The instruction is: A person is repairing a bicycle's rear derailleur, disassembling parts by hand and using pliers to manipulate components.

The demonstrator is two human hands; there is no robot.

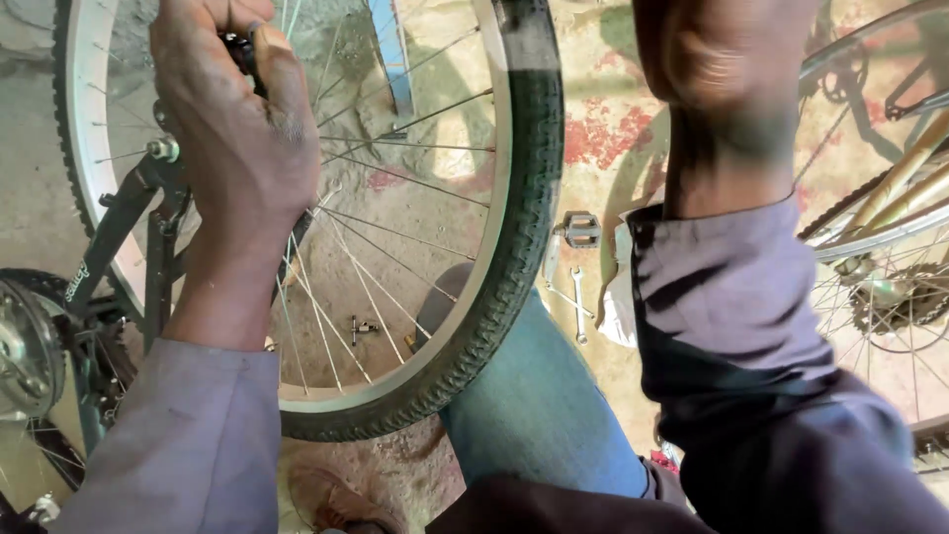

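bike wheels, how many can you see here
2. One wheel, with a black tyre, stands at centre-left, where the left hand grips near its hub. A second wheel shows partly at the right edge. More may lie out of frame.

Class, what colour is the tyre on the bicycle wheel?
Black, with a knobbly tread: the rubber tyre, clearest in the head view.

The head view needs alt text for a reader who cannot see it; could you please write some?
Seen from above, a person's left hand grips a small dark part at the hub of a spoked bicycle wheel, while the right hand is raised and blurred. A knee in jeans sits beside the tyre; a wrench and a pedal lie on the ground.
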